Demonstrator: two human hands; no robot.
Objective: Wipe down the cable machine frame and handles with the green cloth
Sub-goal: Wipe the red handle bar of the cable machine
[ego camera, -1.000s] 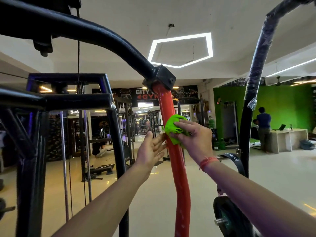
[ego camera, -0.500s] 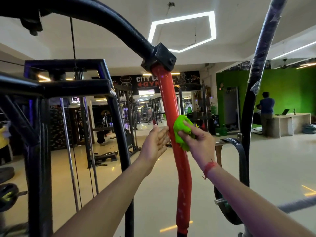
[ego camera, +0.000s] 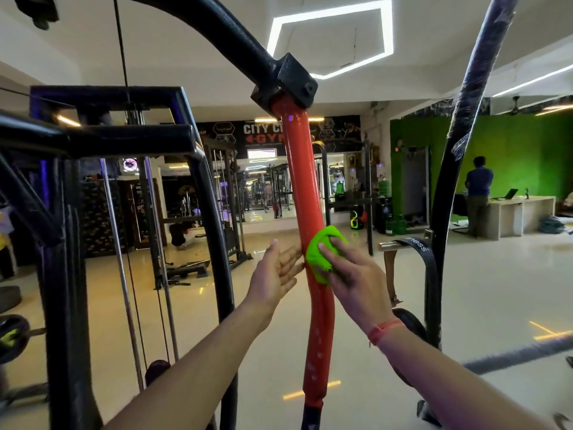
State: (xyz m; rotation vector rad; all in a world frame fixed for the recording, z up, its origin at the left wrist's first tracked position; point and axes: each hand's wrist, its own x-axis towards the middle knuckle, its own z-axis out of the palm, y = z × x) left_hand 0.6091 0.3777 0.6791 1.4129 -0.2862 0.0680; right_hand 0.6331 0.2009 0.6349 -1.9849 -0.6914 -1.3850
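Note:
A red frame tube of the cable machine runs down the middle from a black joint block. My right hand grips the bunched green cloth and presses it against the tube at mid height. My left hand is held flat, fingers straight, just left of the tube beside the cloth, holding nothing. A curved black frame bar arches overhead into the joint block.
The black weight-stack frame with guide rods and cables fills the left. A wrapped black upright with a strap and weight plate stands right. A person stands at a desk far right.
My right hand has slid the green cloth down the red tube. My left hand has stayed beside it, open. The view has tilted down slightly.

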